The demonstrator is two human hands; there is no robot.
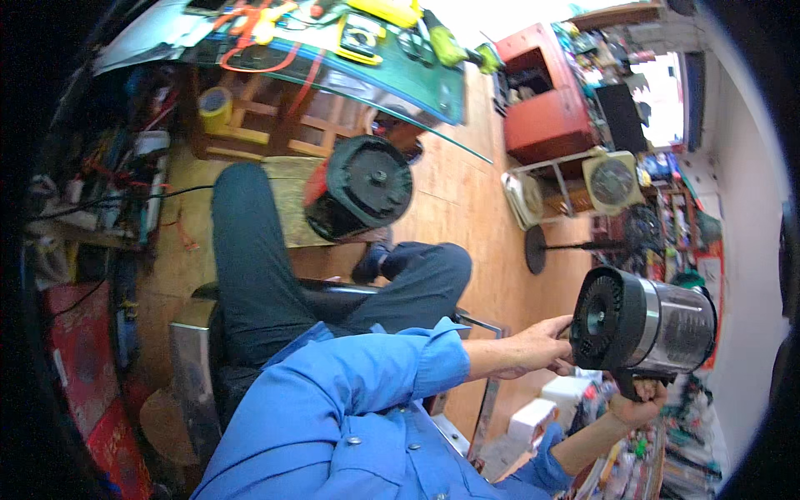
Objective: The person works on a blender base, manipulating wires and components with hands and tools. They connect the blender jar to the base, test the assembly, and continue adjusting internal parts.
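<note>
A clear blender jar (684,325) with a black base collar (603,319) and a metal band lies tilted at the right, its underside turned toward the left. A toothed ring and a metal centre show on that underside. My right hand (640,403) is closed around the black handle below the jar. My left hand (537,350) reaches across to the collar's edge. Its fingertips are partly hidden there, so I cannot tell whether they grip. Just beyond my knees stands a black and red blender motor base (359,187), with a round top and a metal centre.
Ahead is a glass-topped workbench (431,94) with a yellow multimeter (360,37), a green cordless drill (444,40) and orange leads (250,37). A red cabinet (544,119) and a box fan (611,181) stand at right. Cluttered shelves (112,206) line the left.
</note>
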